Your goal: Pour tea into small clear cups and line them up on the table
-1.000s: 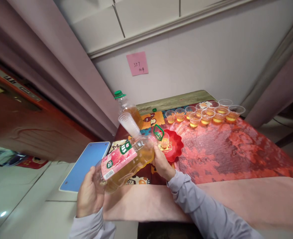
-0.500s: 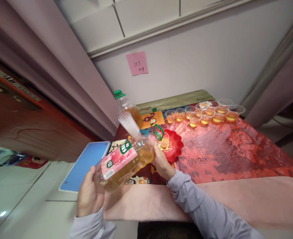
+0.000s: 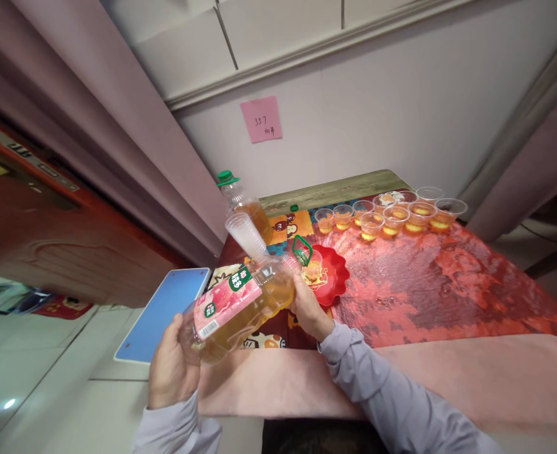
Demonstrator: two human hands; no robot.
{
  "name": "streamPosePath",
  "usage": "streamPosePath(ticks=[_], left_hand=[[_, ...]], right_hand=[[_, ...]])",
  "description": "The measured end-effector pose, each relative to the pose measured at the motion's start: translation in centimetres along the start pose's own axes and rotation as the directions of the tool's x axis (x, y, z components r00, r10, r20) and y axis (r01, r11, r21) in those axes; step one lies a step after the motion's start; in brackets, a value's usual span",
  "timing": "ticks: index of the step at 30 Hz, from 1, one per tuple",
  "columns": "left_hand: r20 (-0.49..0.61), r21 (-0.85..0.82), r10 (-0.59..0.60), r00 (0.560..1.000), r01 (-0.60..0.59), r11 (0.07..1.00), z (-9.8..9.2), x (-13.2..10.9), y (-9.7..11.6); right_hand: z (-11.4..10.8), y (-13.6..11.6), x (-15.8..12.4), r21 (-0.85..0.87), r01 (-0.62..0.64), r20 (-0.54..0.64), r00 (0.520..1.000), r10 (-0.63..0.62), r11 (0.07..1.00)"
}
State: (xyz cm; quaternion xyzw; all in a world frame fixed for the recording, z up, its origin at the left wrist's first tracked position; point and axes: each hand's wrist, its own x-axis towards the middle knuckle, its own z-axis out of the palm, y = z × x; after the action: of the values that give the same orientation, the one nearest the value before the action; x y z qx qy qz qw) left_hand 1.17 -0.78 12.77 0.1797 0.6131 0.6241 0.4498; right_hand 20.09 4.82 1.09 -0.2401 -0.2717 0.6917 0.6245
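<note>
While almost nothing has shifted in the last sec., both hands keep a juice btl. (image 3: 233, 302) tilted over the table's (image 3: 401, 315) near edge, L hand (image 3: 171, 369) cupping its base, R hand (image 3: 312, 310) wrapped nr. the neck, mouth close to a clear cup (image 3: 314, 267) on a red dish (image 3: 339, 277). That steadiness suggests a controlled pour, tho' flow can't be made out.

Table (image 3: 349, 189) bore red patterned covering (image 3: 424, 284), pink cloth (image 3: 448, 372) along near edge. Clear cups (image 3: 396, 221) stood clustered; red scalloped dish (image 3: 339, 284), green-capped bottle (image 3: 250, 208), green cap (image 3: 294, 207) sat leftward.
</note>
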Motion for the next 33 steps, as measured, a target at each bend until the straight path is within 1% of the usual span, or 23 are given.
streamPosePath(ticks=[7,13,19,22,27,33], left_hand=[[0.023,-0.004,-0.008,1.000,0.008,1.000,-0.3,0.3,-0.2],[0.019,-0.004,-0.025,1.000,0.025,1.000,0.0,-0.1,0.2],[-0.012,-0.021,-0.043,0.999,0.042,0.999,0.7,-0.7,0.5],[-0.022,-0.029,-0.036,0.999,0.036,0.999,0.5,-0.4,0.3],[0.005,-0.026,-0.033,0.999,0.033,0.999,0.0,0.2,0.0],[-0.014,-0.023,-0.021,1.000,0.021,1.000,0.0,0.3,-0.2]], right_hand=[[0.2,-0.5,-0.2,0.018,-0.073,0.059,0.996,0.072,0.997],[0.3,-0.7,-0.3,0.000,-0.037,0.040,0.999,0.037,0.999],[0.3,-0.7,-0.3,0.006,-0.055,0.040,0.998,0.055,0.998],[0.2,-0.7,-0.2,-0.005,-0.053,0.030,0.998,0.053,0.999],[0.2,-0.8,-0.2,-0.051,-0.053,0.026,0.998,0.054,0.997],[0.4,-1.0,-0.2,-0.082,-0.034,0.031,0.999,0.037,0.996]])
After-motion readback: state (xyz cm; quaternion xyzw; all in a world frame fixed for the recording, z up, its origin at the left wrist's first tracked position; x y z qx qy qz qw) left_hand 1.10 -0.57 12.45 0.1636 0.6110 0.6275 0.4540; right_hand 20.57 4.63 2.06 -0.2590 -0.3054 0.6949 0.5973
